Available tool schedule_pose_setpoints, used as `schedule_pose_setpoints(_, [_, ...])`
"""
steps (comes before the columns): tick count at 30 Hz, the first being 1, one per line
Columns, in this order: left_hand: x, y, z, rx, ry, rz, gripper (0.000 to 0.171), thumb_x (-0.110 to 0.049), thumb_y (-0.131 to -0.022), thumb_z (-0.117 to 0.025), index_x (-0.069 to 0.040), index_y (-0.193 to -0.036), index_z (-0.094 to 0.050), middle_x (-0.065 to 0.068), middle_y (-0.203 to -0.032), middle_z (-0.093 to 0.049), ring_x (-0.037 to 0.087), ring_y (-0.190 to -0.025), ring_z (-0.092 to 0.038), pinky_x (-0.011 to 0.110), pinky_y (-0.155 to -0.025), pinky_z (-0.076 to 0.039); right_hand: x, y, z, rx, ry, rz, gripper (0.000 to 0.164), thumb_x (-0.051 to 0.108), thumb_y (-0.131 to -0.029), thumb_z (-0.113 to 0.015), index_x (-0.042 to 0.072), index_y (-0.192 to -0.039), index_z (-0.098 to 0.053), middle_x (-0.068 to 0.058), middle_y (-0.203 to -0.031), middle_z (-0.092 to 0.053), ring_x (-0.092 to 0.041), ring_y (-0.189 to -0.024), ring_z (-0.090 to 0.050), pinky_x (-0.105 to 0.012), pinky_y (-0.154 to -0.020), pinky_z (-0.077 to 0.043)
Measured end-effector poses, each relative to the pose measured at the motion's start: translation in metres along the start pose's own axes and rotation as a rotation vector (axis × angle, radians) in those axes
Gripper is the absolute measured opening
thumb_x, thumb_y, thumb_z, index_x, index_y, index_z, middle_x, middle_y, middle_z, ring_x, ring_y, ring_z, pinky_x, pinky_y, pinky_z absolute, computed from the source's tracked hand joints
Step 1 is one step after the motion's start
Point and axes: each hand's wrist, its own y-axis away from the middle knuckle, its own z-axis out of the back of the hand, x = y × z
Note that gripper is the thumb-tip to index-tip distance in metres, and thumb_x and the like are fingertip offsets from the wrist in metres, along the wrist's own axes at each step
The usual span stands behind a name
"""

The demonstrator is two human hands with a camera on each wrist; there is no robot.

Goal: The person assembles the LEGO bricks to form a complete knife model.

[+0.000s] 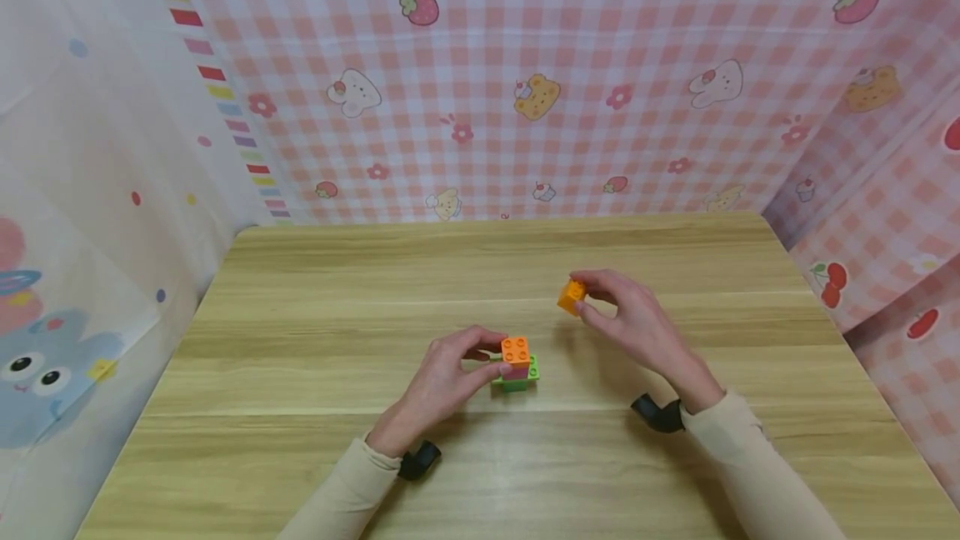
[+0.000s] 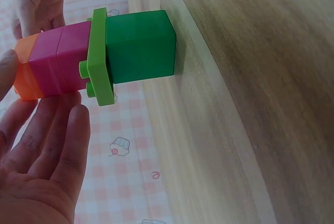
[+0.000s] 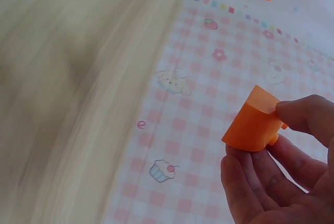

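Note:
My left hand point(image 1: 448, 369) holds a stack of toy building bricks near the middle of the table, thumb and fingers around its orange top brick point(image 1: 515, 352). Below that, in the left wrist view, come magenta bricks point(image 2: 60, 51), a thin light green plate point(image 2: 99, 62) wider than the rest, and a dark green block point(image 2: 140, 46) at the tabletop. Farther back and to the right, my right hand point(image 1: 633, 319) pinches a separate orange brick point(image 3: 253, 122) above the table. This brick has a curved side, and its studs face toward the palm.
The wood-grained table point(image 1: 360, 273) runs back to a pink checked cloth point(image 1: 480, 57) with cartoon prints. A white patterned cloth point(image 1: 112, 148) hangs on the left, and more checked cloth point(image 1: 885, 232) on the right. Each wrist wears a black camera mount point(image 1: 657, 413).

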Motion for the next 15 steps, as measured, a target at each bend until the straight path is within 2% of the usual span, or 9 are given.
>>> schedule_pose_setpoints(8, [0.000,0.001,0.000,0.003,0.009,0.014,0.032,-0.019,-0.094,-0.079,-0.007,-0.123,-0.069,0.005,-0.118,-0.073,0.019,-0.105,-0.070,0.041,-0.092,-0.060,0.011,0.003,-0.002,-0.013,-0.039,0.042,0.041,0.004,-0.096,-0.072,-0.002,-0.136,-0.062,-0.014,-0.127,-0.067,-0.029,-0.114,-0.066,-0.050,-0.102,-0.054])
schedule_pose_setpoints(15, [0.001,0.000,0.001,0.006,-0.001,-0.001,0.031,-0.018,-0.094,-0.079,-0.007,-0.122,-0.069,0.004,-0.118,-0.073,0.017,-0.105,-0.069,0.034,-0.092,-0.059,0.020,0.006,-0.004,-0.012,-0.050,0.089,0.041,0.002,-0.095,-0.073,0.000,-0.134,-0.064,-0.011,-0.125,-0.068,-0.028,-0.114,-0.067,-0.049,-0.100,-0.056])
